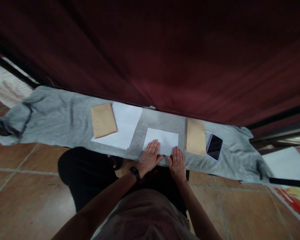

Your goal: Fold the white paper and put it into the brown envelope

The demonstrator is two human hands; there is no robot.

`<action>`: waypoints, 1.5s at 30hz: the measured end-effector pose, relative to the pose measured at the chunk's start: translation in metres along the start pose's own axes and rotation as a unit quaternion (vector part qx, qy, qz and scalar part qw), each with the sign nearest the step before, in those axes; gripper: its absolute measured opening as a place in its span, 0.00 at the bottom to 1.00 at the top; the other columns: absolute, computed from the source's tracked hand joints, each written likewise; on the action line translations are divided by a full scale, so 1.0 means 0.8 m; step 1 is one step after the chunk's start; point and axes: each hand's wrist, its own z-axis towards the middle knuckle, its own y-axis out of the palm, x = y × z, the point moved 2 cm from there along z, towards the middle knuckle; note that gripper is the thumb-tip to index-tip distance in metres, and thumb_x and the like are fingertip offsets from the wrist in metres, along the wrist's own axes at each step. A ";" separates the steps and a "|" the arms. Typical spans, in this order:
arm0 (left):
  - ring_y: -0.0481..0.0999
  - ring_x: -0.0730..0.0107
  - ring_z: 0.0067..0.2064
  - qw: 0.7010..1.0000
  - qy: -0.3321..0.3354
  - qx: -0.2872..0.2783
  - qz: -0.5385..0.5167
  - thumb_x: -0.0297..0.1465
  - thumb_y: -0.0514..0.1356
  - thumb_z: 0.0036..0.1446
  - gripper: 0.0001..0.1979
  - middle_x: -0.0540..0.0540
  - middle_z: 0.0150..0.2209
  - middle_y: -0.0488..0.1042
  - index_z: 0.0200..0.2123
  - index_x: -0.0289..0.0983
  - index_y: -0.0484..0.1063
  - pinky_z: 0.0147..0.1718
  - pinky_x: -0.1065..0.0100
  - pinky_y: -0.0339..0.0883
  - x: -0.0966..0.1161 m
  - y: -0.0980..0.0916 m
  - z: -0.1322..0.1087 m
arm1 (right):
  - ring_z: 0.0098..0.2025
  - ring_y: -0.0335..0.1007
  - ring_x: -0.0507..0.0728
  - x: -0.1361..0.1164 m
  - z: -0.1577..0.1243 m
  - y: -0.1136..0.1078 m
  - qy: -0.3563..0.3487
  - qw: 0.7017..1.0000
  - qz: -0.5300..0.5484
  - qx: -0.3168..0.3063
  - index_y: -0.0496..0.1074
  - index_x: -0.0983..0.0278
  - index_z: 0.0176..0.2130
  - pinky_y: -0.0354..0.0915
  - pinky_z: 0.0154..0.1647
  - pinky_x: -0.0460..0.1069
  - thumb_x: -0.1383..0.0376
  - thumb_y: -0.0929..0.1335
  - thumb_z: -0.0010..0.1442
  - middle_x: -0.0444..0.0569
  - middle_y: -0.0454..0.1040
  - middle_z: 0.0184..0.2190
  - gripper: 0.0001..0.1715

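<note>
A sheet of white paper (162,136), folded or cut to a small size, lies flat on the grey cloth in front of me. My left hand (150,156) rests flat on its lower left part, fingers stretched forward. On the lower right corner lies my right hand (178,164), palm down with the fingers extended. A stack of brown envelopes (195,137) is just right of my right hand. To the left, larger white sheets (126,123) lie with another pile of brown envelopes (103,120) partly on top of them.
The grey cloth (57,116) covers a long narrow surface. A phone (214,147) with a purple edge lies on it at the right. Dark red fabric (165,60) hangs along the far edge. Beyond the right end is a white sheet (287,163); tiled floor (40,180) shows below.
</note>
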 end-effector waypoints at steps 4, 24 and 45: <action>0.43 0.53 0.73 1.000 -0.003 0.011 0.008 0.46 0.48 0.69 0.36 0.31 0.72 0.48 0.69 0.25 0.49 0.70 0.51 0.45 -0.001 0.001 -0.002 | 0.71 0.51 0.67 0.004 -0.003 -0.004 0.023 1.000 0.005 0.000 0.41 0.71 0.72 0.56 0.66 0.65 0.55 0.56 0.74 0.66 0.52 0.70 0.38; 0.48 0.52 0.72 1.000 0.006 0.020 0.015 0.41 0.50 0.67 0.35 0.29 0.70 0.53 0.69 0.25 0.50 0.69 0.49 0.48 -0.003 0.000 0.001 | 0.71 0.49 0.63 -0.015 0.061 0.021 0.023 0.999 0.003 -0.026 0.51 0.73 0.70 0.52 0.69 0.61 0.56 0.54 0.74 0.62 0.55 0.69 0.34; 0.50 0.51 0.72 0.999 0.005 0.025 0.032 0.39 0.50 0.67 0.34 0.29 0.69 0.55 0.69 0.24 0.52 0.68 0.49 0.50 -0.005 0.005 0.000 | 0.71 0.50 0.62 -0.039 0.116 0.047 0.003 0.999 0.044 -0.008 0.55 0.72 0.69 0.53 0.69 0.61 0.59 0.56 0.73 0.61 0.58 0.68 0.32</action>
